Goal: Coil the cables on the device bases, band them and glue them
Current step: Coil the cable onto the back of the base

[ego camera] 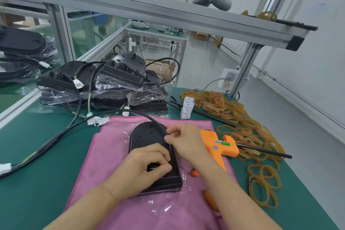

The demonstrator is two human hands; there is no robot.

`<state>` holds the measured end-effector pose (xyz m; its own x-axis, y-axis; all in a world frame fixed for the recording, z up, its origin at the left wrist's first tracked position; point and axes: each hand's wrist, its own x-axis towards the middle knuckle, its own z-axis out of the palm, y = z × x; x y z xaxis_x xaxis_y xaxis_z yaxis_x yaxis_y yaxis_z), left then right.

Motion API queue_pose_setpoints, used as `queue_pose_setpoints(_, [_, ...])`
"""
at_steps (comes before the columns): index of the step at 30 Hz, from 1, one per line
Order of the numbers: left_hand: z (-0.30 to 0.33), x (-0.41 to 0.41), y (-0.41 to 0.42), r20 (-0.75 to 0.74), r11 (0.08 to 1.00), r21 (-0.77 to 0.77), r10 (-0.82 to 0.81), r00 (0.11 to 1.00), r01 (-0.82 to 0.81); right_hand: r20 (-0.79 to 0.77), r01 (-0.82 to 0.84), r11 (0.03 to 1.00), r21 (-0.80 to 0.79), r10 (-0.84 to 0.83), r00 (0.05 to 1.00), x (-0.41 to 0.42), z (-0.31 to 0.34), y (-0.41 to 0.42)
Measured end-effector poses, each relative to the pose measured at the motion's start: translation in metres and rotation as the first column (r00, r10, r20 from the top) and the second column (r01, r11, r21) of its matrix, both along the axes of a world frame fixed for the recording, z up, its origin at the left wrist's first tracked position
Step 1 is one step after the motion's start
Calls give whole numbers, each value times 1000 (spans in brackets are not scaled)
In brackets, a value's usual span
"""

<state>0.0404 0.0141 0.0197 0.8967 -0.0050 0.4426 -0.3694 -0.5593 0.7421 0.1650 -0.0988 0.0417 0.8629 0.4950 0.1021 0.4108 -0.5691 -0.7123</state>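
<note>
Our right hand (183, 141) pinches the cable (71, 128) at the base's (147, 136) right edge, slack trailing far left; left hand (147, 166), fingers curled, pins the start.

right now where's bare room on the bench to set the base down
Bare green mat left of the pink cloth, below the long cable. Crowded: rubber bands and glue gun right, bagged bases behind.
</note>
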Motion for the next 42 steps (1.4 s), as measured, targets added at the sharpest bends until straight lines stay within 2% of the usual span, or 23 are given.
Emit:
queue_pose_setpoints(2, [2,3,1,-18,999,35,1,1000,0,39,-54,999,-8,54,998,-5,1,9])
queue_pose_setpoints(6, [10,2,-3,100,936,352,-12,995,-24,114,-28,997,-78,37,993,-10,-2,13])
queue_pose_setpoints(8, [12,2,-1,75,882,470,-7,997,-29,136,-12,993,-121,28,990,-10,-1,13])
queue_pose_setpoints(9, [11,-1,3,19,894,448,-5,1000,-4,140,-18,990,-140,38,989,-9,0,14])
queue_pose_setpoints(12, [5,-9,24,-144,979,197,-26,989,55,194,-15,982,-187,52,980,-9,3,21])
queue_pose_setpoints(15, [11,-15,50,8,987,-30,158,987,-157,283,0,975,-223,65,957,-11,2,29])
queue_pose_setpoints(17, [16,-7,80,174,892,73,430,886,-447,320,-4,966,-258,90,943,-10,0,31])
queue_pose_setpoints(18, [17,-2,97,194,781,179,569,799,-599,329,-12,963,-268,103,939,-9,0,32])
queue_pose_setpoints(19, [18,2,115,124,647,317,697,706,-694,335,-19,962,-273,114,935,-8,-1,32])
queue_pose_setpoints(21, [13,4,141,-68,492,557,830,554,-669,351,-13,969,-245,101,931,-6,-3,33])
queue_pose_setpoints(23, [7,-1,151,-174,519,595,829,532,-614,346,26,987,-160,32,938,-6,-5,34])
queue_pose_setpoints(25, [7,-4,156,-185,604,466,781,596,-647,321,33,990,-136,13,947,-4,-7,34])
queue_pose_setpoints(27, [16,-8,159,-284,750,273,661,695,-602,305,8,979,-203,56,951,1,-6,34])
queue_pose_setpoints(28, [24,-11,159,-406,821,86,547,732,-565,293,-7,972,-236,78,953,1,-3,33])
queue_pose_setpoints(29, [34,-13,157,-543,822,-150,396,741,-549,275,-24,966,-259,98,957,1,0,32])
queue_pose_setpoints(30, [43,-19,153,-639,739,-383,221,737,-554,262,-43,958,-284,120,958,0,4,30])
queue_pose_setpoints(32, [58,-34,138,-634,455,-714,-96,767,-532,273,-58,945,-322,151,950,-10,15,26])
queue_pose_setpoints(34, [64,-45,111,-482,122,-876,-295,825,-467,286,-95,974,-205,152,946,-36,27,23])
queue_pose_setpoints(36, [60,-50,80,-377,-79,-907,-288,880,-414,154,-251,967,-41,255,955,-74,37,20])
queue_pose_setpoints(38, [51,-50,48,-368,-131,-908,-200,908,-397,-135,-429,901,60,433,891,-117,39,18])
queue_pose_setpoints(40, [42,-50,28,-391,-172,-899,-96,915,-402,-388,-495,854,161,516,764,-143,32,10])
queue_pose_setpoints(41, [40,-50,22,-433,-167,-884,-58,899,-437,-461,-473,854,217,517,721,-146,28,3])
queue_pose_setpoints(42, [40,-50,19,-470,-93,-877,-28,882,-471,-479,-455,856,244,515,711,-144,26,-8])
